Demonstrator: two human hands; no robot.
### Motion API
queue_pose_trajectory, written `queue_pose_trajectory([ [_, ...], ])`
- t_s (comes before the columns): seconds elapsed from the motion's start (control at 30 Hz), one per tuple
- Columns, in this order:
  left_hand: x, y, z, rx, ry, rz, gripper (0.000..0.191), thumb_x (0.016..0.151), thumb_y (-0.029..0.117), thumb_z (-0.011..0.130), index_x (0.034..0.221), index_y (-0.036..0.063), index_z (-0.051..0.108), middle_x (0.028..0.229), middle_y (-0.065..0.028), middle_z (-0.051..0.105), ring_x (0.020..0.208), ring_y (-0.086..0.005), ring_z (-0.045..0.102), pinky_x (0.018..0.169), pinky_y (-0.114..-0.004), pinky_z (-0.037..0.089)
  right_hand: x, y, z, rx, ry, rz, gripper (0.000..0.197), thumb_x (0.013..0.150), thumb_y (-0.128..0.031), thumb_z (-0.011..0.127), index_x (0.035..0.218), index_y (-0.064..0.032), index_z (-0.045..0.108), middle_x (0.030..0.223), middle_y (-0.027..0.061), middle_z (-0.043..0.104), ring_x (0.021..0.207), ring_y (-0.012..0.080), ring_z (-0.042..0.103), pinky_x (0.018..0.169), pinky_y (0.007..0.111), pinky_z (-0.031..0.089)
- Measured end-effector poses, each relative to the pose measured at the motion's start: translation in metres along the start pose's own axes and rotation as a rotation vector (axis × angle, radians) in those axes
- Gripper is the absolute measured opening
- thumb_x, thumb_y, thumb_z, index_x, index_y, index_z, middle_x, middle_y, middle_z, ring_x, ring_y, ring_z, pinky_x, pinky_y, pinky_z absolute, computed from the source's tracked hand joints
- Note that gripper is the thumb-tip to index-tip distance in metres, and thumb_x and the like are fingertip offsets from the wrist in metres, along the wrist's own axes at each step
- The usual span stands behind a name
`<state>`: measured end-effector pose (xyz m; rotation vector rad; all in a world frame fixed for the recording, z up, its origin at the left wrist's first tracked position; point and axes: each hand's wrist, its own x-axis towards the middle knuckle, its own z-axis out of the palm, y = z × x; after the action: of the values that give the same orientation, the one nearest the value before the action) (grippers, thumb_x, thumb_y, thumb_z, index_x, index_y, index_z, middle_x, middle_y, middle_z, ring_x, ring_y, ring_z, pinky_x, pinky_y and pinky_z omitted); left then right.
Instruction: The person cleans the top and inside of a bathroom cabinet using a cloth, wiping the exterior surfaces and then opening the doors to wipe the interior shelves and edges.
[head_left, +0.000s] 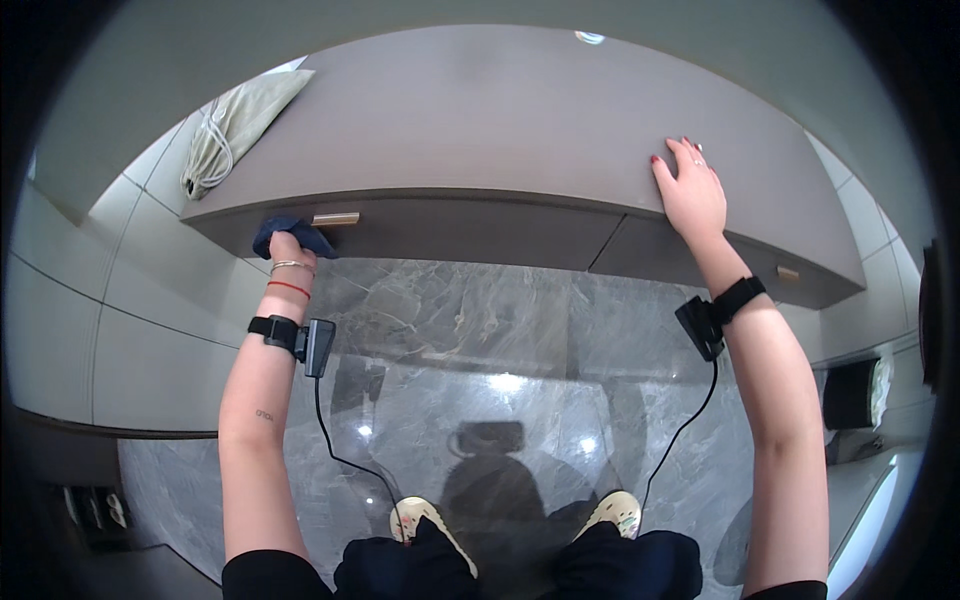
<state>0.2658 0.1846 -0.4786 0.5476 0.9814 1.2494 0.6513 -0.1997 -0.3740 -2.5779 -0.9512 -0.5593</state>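
A dark blue cloth (282, 226) is bunched in my left hand (291, 247), pressed near the left end of the front of a grey-brown drawer cabinet (465, 120). Just right of the cloth is a metallic drawer handle (335, 219). The fingertips of my left hand are hidden by the cloth and wrist. My right hand (694, 196) lies on the cabinet top toward its right end, palm down, fingers spread, holding nothing. A second handle (787, 273) shows on the right drawer front, below and right of that hand.
A pale drawstring bag (244, 124) rests at the left end of the cabinet top. Tall panelled walls (161, 315) flank the cabinet on the left. Below lies a glossy grey marbled floor (465, 322). Cables (324, 435) hang from devices (320, 349) strapped to both forearms.
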Motion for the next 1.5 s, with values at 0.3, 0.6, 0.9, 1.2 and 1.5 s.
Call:
queue_pose_trajectory([
  [0.3, -0.054, 0.002, -0.008, -0.063, -0.126, -0.014, 0.029, 0.1, 0.025, 0.037, 0.111, 0.0048, 0.055, 0.109, -0.0067, 0.06, 0.098, -0.0208, 0.058, 0.09, -0.037, 0.047, -0.002, 0.006, 0.003, -0.009, 0.028, 0.009, 0.051, 0.089, -0.04, 0.044, 0.127, -0.0076, 0.052, 0.138, 0.0136, 0.046, 0.133, 0.0251, 0.037, 0.109, 0.041, 0.029],
  [0.6, -0.095, -0.038, 0.056, 0.185, 0.078, 0.008, 0.029, 0.096, 0.029, 0.049, 0.113, 0.0073, 0.056, 0.111, -0.0097, 0.061, 0.098, -0.0182, 0.06, 0.084, -0.034, 0.048, -0.001, 0.004, 0.007, -0.028, 0.033, -0.001, 0.053, 0.09, -0.041, 0.041, 0.129, -0.0072, 0.052, 0.138, 0.0139, 0.046, 0.133, 0.0247, 0.037, 0.11, 0.041, 0.028],
  [0.9, -0.119, -0.055, 0.1, 0.542, 0.719, 0.193, 0.048, 0.094, 0.036, 0.046, 0.121, -0.0028, 0.038, 0.119, -0.0226, 0.053, 0.107, -0.0362, 0.056, 0.093, -0.039, 0.048, -0.002, 0.003, 0.005, -0.019, 0.036, -0.008, 0.052, 0.09, -0.041, 0.041, 0.128, -0.0076, 0.052, 0.138, 0.0139, 0.046, 0.133, 0.0251, 0.036, 0.11, 0.042, 0.027],
  [1.2, -0.115, -0.053, 0.099, 0.504, 0.698, 0.27, 0.046, 0.093, 0.032, 0.045, 0.113, -0.0094, 0.04, 0.11, -0.0283, 0.056, 0.095, -0.0414, 0.06, 0.083, -0.046, 0.051, -0.001, -0.003, 0.001, -0.031, 0.015, 0.002, 0.051, 0.089, -0.04, 0.043, 0.129, -0.0084, 0.051, 0.139, 0.0134, 0.045, 0.134, 0.0248, 0.036, 0.11, 0.042, 0.027],
  [1.5, -0.185, -0.135, 0.114, 0.568, 0.478, 0.385, 0.043, 0.095, 0.02, 0.043, 0.119, -0.0138, 0.032, 0.122, -0.0312, 0.037, 0.113, -0.0434, 0.043, 0.096, -0.048, 0.038, 0.001, 0.008, 0.001, -0.056, 0.005, -0.017, 0.05, 0.089, -0.041, 0.044, 0.128, -0.0107, 0.052, 0.14, 0.0109, 0.045, 0.134, 0.0243, 0.036, 0.11, 0.041, 0.028],
])
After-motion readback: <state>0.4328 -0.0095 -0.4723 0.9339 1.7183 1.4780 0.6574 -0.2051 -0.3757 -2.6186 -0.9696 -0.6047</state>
